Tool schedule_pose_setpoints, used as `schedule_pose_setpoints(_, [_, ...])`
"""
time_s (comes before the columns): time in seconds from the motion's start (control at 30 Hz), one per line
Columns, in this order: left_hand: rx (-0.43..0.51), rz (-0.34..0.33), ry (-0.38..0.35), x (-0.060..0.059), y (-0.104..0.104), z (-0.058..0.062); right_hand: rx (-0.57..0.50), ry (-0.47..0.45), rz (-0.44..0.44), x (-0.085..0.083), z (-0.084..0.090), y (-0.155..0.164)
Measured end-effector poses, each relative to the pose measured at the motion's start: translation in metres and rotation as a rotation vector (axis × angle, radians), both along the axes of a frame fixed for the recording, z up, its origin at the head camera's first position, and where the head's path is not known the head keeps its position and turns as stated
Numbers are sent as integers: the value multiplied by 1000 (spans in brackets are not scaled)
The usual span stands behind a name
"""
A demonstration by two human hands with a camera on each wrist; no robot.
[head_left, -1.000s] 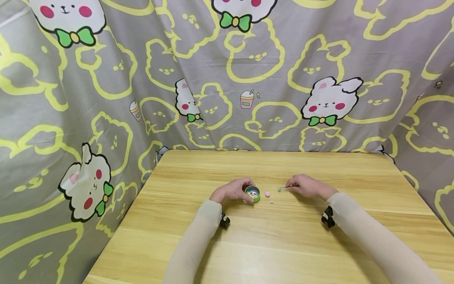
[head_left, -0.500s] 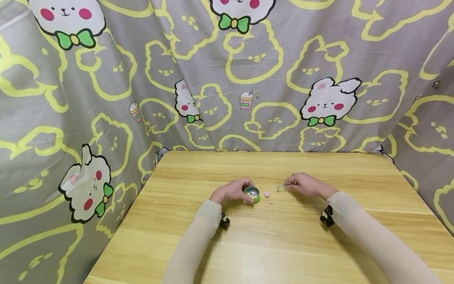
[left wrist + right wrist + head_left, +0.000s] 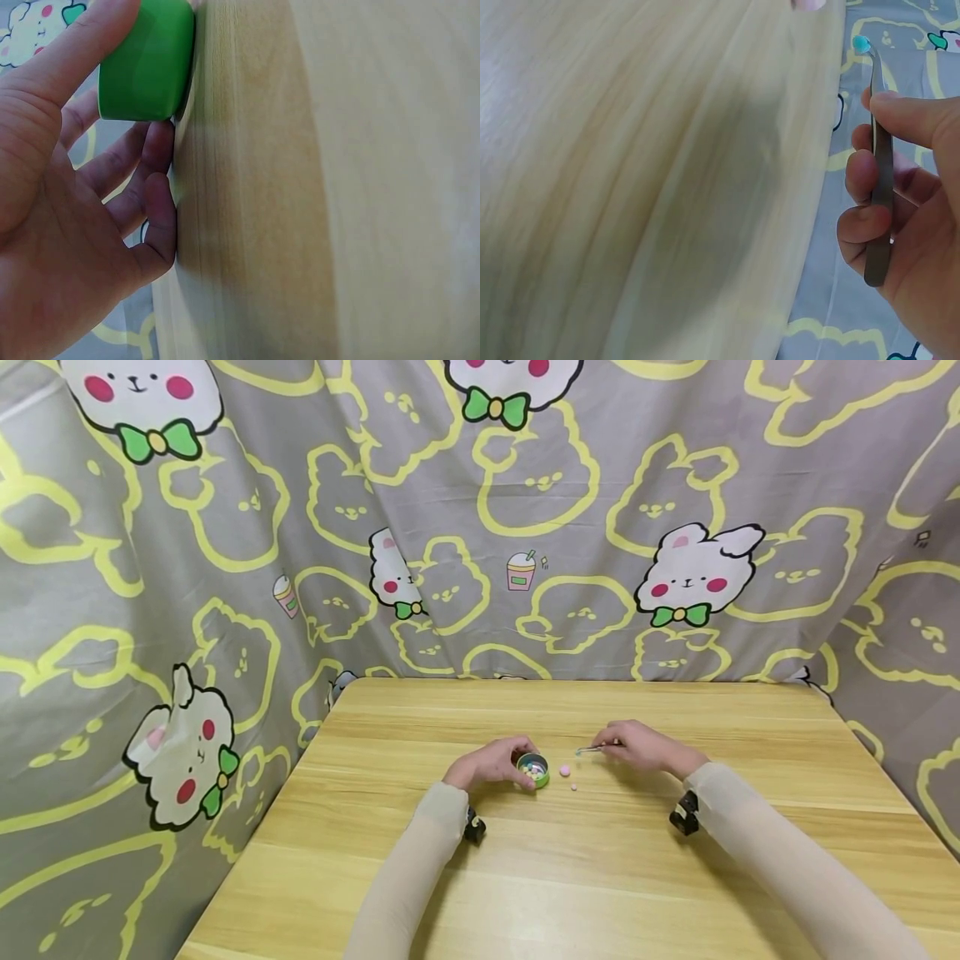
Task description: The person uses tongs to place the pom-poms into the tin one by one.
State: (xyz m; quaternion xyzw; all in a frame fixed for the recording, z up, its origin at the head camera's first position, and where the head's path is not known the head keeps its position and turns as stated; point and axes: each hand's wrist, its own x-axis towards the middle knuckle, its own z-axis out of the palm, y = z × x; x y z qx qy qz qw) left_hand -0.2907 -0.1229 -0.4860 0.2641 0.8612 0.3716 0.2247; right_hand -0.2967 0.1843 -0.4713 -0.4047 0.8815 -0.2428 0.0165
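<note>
My left hand holds a small round green tin on the table, thumb at the near side and fingers behind. Several pastel balls lie inside the tin; its green wall fills the top of the left wrist view. In my right hand is a pair of metal tweezers, pinched between thumb and fingers. The bent tips grip a small turquoise ball, held up above the table to the right of the tin. A larger pink ball and a tiny pink ball lie between the hands.
The wooden table reaches back to a grey curtain printed with yellow outlines and white rabbits. The curtain also hangs along the left and right sides. Black wrist mounts sit under both sleeves.
My right hand has moved left and slightly up, carrying the tweezers and turquoise ball off the table toward the tin. The left hand, tin and pink balls stay in place.
</note>
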Motion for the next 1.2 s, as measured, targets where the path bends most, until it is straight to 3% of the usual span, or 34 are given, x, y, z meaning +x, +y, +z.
schedule_pose_setpoints(0.27, [12,5,-12,0,-1,-1,-6,66,29,2,8,-10])
schedule_pose_setpoints(0.83, [13,8,-7,2,0,2,-1,60,89,10,25,-39])
schedule_pose_setpoints(1.2, [16,1,-6,0,0,2,-21,86,137,12,24,-54])
